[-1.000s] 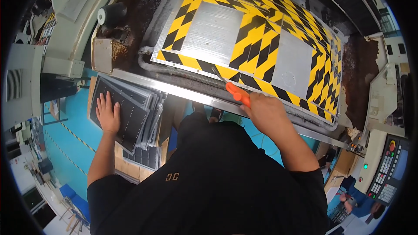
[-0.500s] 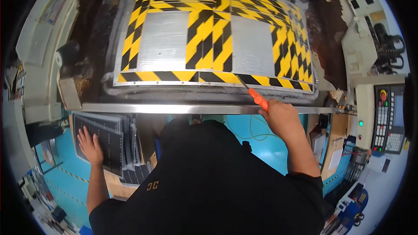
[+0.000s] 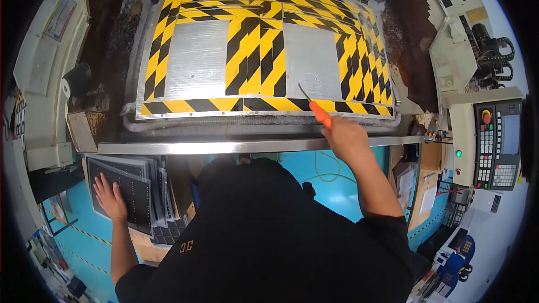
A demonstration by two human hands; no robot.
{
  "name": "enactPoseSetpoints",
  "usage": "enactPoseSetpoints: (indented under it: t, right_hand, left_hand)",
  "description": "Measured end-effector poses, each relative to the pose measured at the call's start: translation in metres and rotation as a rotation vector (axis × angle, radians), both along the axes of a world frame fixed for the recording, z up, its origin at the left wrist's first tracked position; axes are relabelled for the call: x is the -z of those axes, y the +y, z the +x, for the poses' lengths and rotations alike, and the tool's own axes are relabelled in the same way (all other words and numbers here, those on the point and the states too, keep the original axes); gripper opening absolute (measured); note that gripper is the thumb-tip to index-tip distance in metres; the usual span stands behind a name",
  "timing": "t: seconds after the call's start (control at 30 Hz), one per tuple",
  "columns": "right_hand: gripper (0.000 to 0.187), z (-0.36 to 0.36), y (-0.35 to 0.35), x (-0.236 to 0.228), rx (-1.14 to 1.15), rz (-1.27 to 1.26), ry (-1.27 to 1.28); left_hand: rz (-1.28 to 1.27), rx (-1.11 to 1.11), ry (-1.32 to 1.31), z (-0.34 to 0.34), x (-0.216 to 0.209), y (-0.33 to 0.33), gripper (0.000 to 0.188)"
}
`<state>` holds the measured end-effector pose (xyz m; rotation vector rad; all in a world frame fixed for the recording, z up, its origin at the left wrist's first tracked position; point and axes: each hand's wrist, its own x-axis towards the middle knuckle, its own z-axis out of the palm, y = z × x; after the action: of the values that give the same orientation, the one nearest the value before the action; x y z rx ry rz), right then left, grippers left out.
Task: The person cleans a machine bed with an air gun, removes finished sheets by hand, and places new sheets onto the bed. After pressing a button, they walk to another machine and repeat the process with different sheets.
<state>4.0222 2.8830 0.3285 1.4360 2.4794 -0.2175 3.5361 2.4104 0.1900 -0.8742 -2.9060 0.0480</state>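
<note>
Currently, head view: right hand [image 3: 348,137] closed around the rear of the tool [image 3: 320,113]; left hand [image 3: 112,202] open, palm down, fingers spread on the top of the sheets [image 3: 130,182], gripping nothing.

Tool location: above the front edge of the fixture [image 3: 196,62], right of its middle. Its tip lies over the near left corner of the right-hand bare panel [image 3: 314,50]; contact or a gap there cannot be told. Sheets: left of the person, below the left part of the rail [image 3: 224,147], with bare wood of the board [image 3: 143,245] showing past their near edge.

Handling (judged): tool probably light and rigid, body easily held in one hand; nozzle thin, likely the part to spare. Best hold: the orange body. Sheets look thin and fairly stiff, perhaps slippery against each other; one is best taken by opposite edges, flat, since faces may scratch.

Appearance: tool bright orange, with a slim, dark, slightly bent nozzle. Sheets dark grey, rows of small pale marks, stack fanned, right edges staggered and paler. Fixture silver, striped with black and yellow tape [image 3: 273,59].
</note>
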Motion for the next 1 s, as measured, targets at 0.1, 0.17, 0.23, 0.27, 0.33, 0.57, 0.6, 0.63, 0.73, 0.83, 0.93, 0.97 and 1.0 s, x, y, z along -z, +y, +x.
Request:
enactPoseSetpoints:
  t: [0.1,0.17,0.23,0.27,0.33,0.57,0.6,0.63,0.73,0.83,0.93,0.97,1.0]
  right_hand:
    - [0.038,-0.021,0.033,0.018,0.057,0.024,0.057]
    - [0.038,-0.033,0.054,0.022,0.098,0.066,0.116]
    - [0.039,-0.042,0.066,0.022,0.106,0.099,0.153]
    - [0.039,-0.044,0.068,0.02,0.103,0.1,0.152]
    - [0.039,-0.046,0.071,0.014,0.133,0.073,0.112]
    - [0.038,-0.021,0.033,-0.006,0.055,0.033,0.018]
    - [0.037,-0.02,0.025,-0.011,0.028,0.034,-0.001]
    - [0.036,-0.013,0.018,-0.014,0.01,0.035,-0.004]
    - [0.035,0.003,-0.001,-0.02,0.003,-0.02,-0.019]
    - [0.033,0.018,-0.018,-0.023,-0.025,-0.024,-0.009]
    - [0.033,0.028,-0.025,-0.029,-0.02,-0.036,-0.033]
    - [0.033,0.031,-0.026,-0.031,-0.011,-0.03,-0.048]
    - [0.033,0.035,-0.025,-0.032,-0.001,-0.028,-0.049]
  left_hand:
    - [-0.002,-0.004,-0.002,0.0,0.0,-0.001,0.06]
    - [-0.007,-0.016,-0.008,0.001,-0.002,0.0,0.06]
    - [-0.01,-0.024,-0.015,0.002,-0.004,0.001,0.06]
    - [-0.001,-0.024,-0.026,0.003,-0.005,0.002,0.06]
    - [0.009,-0.025,-0.037,0.004,-0.008,0.003,0.06]
    - [-0.006,-0.014,-0.011,0.002,-0.003,0.0,0.059]
    - [-0.007,-0.019,-0.014,0.001,0.003,-0.003,0.059]
    - [-0.011,-0.008,-0.013,0.0,0.002,-0.003,0.059]
    - [0.002,0.004,-0.003,-0.001,0.002,-0.003,0.059]
    - [0.0,0.0,0.014,-0.002,0.003,-0.002,0.058]
    - [0.016,0.022,-0.002,-0.004,0.004,-0.002,0.059]
    - [0.004,0.009,-0.003,-0.004,0.003,-0.002,0.059]
    - [-0.009,-0.005,-0.005,-0.004,0.003,-0.002,0.059]
